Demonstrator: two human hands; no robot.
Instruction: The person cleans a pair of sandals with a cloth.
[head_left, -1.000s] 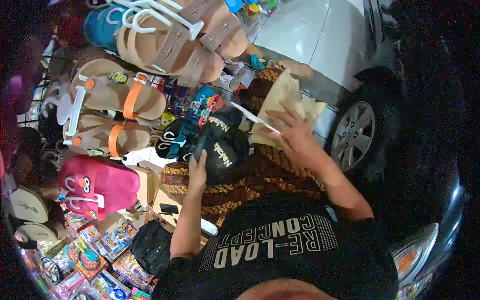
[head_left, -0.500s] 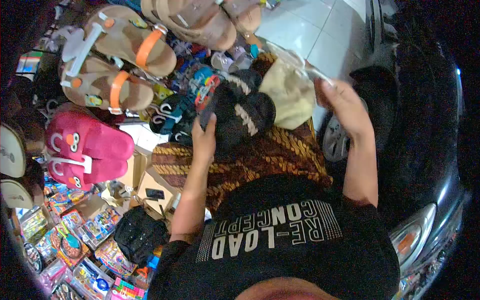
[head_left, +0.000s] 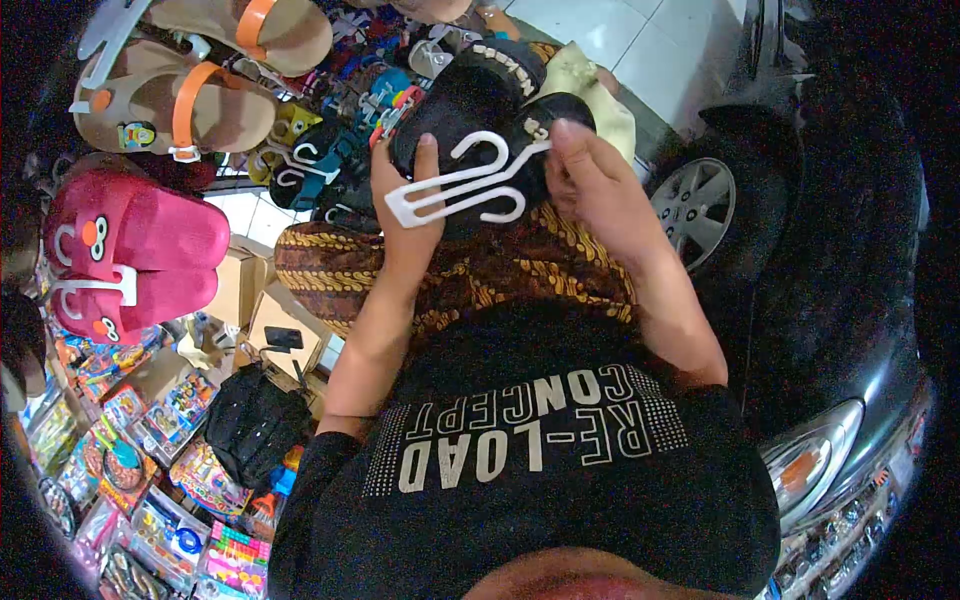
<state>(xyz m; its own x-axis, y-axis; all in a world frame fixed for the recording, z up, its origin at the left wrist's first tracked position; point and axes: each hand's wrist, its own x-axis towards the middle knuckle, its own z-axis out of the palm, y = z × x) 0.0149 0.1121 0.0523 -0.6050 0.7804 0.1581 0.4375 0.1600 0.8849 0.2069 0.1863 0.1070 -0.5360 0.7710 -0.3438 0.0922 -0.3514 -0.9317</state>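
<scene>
A pair of black sandals [head_left: 455, 100] with pale braided trim is held in front of my body by my left hand [head_left: 408, 215], whose fingers and thumb are round the heel ends. My right hand [head_left: 600, 190] pinches the upper end of a white plastic hanger [head_left: 460, 190]. The hanger lies across in front of the sandals, its two hooks curling near my left hand. Behind the sandals a pale yellow cloth or bag [head_left: 600, 100] shows at the right. Brown patterned fabric [head_left: 520, 280] covers my lap.
Tan sandals with orange straps [head_left: 180, 105] and pink sandals [head_left: 140, 250] hang at the left. Packaged toys [head_left: 170, 500] and a black bag [head_left: 258, 425] are at the lower left, with a phone [head_left: 284, 340] on a cardboard box. A dark car [head_left: 830, 330] stands at the right.
My right hand has moved left and inward with the white hanger, which now lies across the sandals. The pale yellow item is now further behind the sandals. The whole view has shifted somewhat.
</scene>
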